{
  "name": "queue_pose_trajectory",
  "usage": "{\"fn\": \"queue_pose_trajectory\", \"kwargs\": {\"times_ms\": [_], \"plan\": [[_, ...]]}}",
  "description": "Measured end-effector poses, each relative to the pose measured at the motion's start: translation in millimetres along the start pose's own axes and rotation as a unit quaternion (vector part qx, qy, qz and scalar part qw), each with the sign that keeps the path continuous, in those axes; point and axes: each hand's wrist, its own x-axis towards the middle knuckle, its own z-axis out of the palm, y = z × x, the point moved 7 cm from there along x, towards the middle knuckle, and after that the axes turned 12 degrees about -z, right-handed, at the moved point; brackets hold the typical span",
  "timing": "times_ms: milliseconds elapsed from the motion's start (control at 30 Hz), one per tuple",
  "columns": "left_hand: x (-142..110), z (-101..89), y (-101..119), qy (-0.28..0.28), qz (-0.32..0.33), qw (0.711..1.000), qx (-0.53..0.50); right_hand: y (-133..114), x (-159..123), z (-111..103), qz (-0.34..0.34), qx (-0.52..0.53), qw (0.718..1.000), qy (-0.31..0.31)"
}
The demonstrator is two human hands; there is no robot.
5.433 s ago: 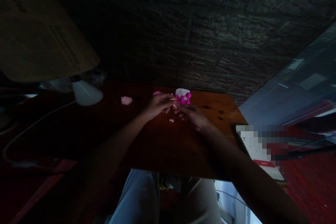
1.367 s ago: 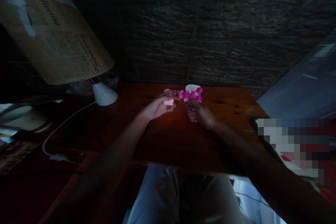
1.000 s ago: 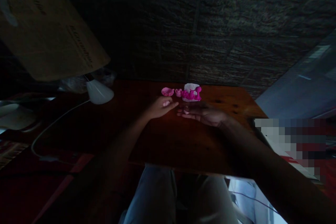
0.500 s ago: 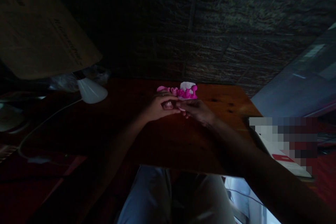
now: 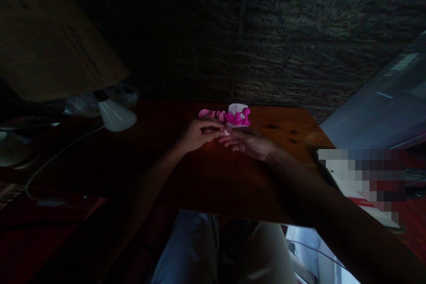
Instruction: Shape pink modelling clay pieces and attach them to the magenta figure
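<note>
Above the wooden table (image 5: 213, 186), both hands meet in front of a row of pink figures. My left hand (image 5: 199, 134) is closed, thumb and fingers pinching a small pale pink clay-like piece (image 5: 226, 132). My right hand (image 5: 249, 143) lies palm partly up with its fingers stretched out, fingertips right beside or under that piece. Behind the hands sit a flat pink lump (image 5: 206, 112), a small pink figure (image 5: 220, 116) and brighter magenta figures (image 5: 237, 118). Those magenta shapes stand on or before a white sheet (image 5: 238, 107). Dim light hides the finer detail of the pinched piece.
A white lamp (image 5: 118, 116) with its cord and a large brown paper bag (image 5: 60, 44) are at the left. The dark brick wall (image 5: 282, 53) rises behind the table. To the right are a pale panel (image 5: 376, 93) and a partly blurred white object (image 5: 346, 182).
My right hand has opened out from its pinch and rolled palm upward. The fingers of my left hand have drawn closer together around the pale pink piece.
</note>
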Motion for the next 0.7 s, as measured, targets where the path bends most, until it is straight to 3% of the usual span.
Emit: {"fn": "queue_pose_trajectory", "kwargs": {"times_ms": [167,333,567,700], "plan": [[0.9,-4.4,0.0,0.021,0.039,0.999,0.023,-6.1,4.1,-9.9,-0.053,-0.031,0.997,0.053],[5.2,-23.9,-8.3,0.118,0.033,0.992,0.039,-16.4,3.7,-25.4,-0.096,-0.089,0.982,0.133],[-0.8,0.1,1.0,0.015,0.099,0.992,0.080,-24.0,0.9,-13.3,-0.143,-0.157,0.970,0.120],[-1.0,5.1,-0.5,0.004,0.103,0.992,0.068,-28.5,-0.6,-2.8,-0.174,-0.194,0.962,0.081]]}}
